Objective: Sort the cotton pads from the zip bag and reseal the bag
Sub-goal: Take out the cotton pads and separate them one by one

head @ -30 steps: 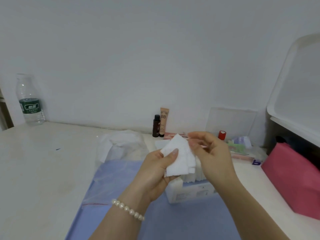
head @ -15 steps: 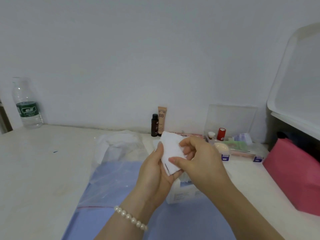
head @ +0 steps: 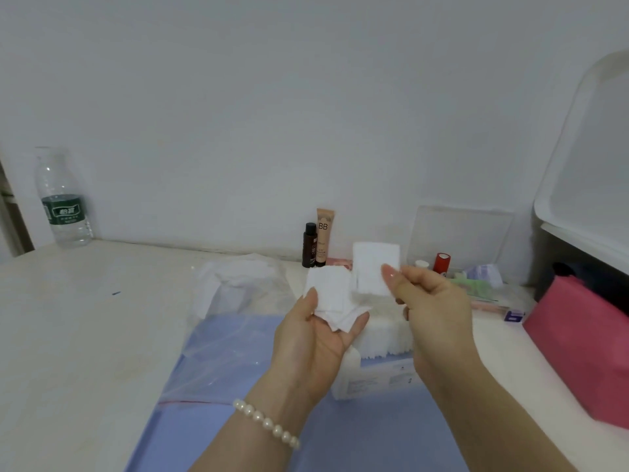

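Half a second before, both hands met on one bundle. Now the right hand [head: 432, 301] had drawn apart, its grip pinching a single cotton pad [head: 374, 269], while the left hand [head: 316, 338] kept its grip around the remaining pads [head: 332, 296] above the table [head: 85, 335].

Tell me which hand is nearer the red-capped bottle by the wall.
Right. The right hand hovers just in front-left of the red-capped bottle; the left hand sits farther left.

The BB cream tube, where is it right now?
In the head view the BB cream tube stands upright against the back wall, centre, with a small dark bottle touching or nearly touching its left side.
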The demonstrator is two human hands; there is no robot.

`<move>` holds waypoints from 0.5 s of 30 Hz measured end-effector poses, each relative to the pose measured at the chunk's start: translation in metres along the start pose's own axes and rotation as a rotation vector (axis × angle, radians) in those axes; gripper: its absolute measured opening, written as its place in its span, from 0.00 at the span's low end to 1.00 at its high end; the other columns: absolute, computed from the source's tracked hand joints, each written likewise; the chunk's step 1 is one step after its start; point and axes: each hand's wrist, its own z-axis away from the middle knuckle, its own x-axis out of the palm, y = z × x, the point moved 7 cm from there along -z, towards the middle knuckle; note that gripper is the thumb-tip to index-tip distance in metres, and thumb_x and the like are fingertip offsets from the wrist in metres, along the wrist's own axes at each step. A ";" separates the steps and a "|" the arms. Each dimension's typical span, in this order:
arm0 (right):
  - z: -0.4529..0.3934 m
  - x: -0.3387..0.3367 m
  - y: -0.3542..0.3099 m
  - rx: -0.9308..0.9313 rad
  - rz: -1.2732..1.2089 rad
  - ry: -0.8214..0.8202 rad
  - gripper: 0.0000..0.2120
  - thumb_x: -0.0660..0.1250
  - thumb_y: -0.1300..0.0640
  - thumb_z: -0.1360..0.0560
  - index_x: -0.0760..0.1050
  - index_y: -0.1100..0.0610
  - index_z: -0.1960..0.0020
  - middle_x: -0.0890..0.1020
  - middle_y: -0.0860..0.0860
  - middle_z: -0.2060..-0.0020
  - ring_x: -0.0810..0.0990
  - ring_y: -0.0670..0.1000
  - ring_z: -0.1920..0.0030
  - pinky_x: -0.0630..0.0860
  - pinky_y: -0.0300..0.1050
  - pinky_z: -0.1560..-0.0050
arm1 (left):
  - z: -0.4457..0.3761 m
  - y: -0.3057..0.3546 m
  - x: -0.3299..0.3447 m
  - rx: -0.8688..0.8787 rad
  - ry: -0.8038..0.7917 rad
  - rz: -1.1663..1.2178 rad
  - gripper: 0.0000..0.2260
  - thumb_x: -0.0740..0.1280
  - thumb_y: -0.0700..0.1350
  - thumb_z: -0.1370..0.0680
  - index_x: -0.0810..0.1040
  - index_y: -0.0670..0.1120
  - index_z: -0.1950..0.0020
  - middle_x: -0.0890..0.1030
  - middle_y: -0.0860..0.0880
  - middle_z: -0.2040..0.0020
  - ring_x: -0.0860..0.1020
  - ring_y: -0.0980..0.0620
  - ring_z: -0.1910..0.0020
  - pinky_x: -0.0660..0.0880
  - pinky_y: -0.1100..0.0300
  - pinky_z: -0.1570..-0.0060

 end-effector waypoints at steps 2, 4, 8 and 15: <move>0.002 0.005 0.007 0.108 -0.096 -0.052 0.03 0.71 0.62 0.30 0.81 0.61 0.56 0.80 0.48 0.69 0.74 0.44 0.69 0.71 0.36 0.67 | -0.001 -0.002 0.001 0.052 -0.014 -0.041 0.15 0.53 0.44 0.18 0.73 0.41 0.36 0.81 0.39 0.43 0.78 0.40 0.41 0.77 0.46 0.47; 0.007 0.014 0.012 0.172 -0.143 -0.115 0.01 0.70 0.64 0.29 0.80 0.61 0.57 0.81 0.49 0.71 0.75 0.44 0.71 0.72 0.35 0.72 | 0.001 -0.005 0.004 0.093 -0.043 -0.061 0.15 0.52 0.42 0.17 0.73 0.41 0.37 0.81 0.38 0.43 0.78 0.40 0.42 0.76 0.46 0.44; 0.010 0.019 0.020 0.153 -0.079 -0.099 0.02 0.71 0.65 0.30 0.80 0.62 0.57 0.82 0.52 0.70 0.78 0.46 0.73 0.73 0.34 0.75 | 0.003 -0.011 0.011 0.097 -0.087 -0.014 0.15 0.51 0.42 0.17 0.74 0.39 0.39 0.82 0.37 0.48 0.78 0.45 0.57 0.74 0.52 0.53; 0.009 0.018 0.027 0.125 -0.014 -0.048 0.02 0.72 0.63 0.31 0.80 0.61 0.60 0.81 0.49 0.74 0.77 0.42 0.75 0.71 0.34 0.76 | 0.005 -0.020 0.013 0.066 -0.034 0.017 0.21 0.50 0.51 0.18 0.78 0.39 0.46 0.84 0.41 0.53 0.77 0.48 0.55 0.71 0.57 0.52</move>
